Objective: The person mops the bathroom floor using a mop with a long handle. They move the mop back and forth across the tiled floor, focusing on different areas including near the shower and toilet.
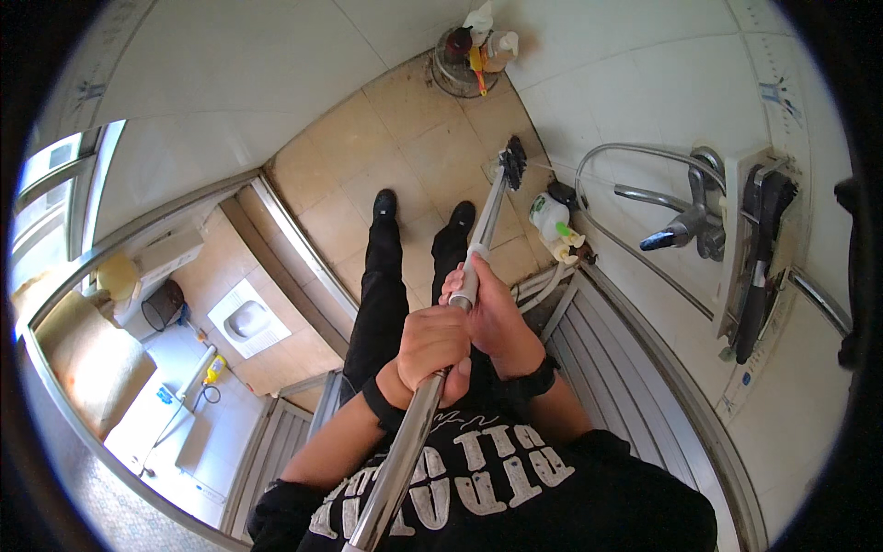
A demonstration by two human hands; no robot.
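Observation:
A long chrome pole runs from near my chest toward the floor. My left hand is wrapped around its metal shaft. Just beyond it, my right hand grips the pole at a white plastic sleeve. At the far end, a black bristly head rests at the tiled floor, beside what looks like a drain. Both my wrists carry black bands. My feet, in black shoes, stand on the tiles left of the pole.
Pump bottles crowd a corner stand. More bottles stand by the right wall, below a chrome shower tap with a looping hose. A ribbed metal door lies right. Beyond the left frame is a squat toilet.

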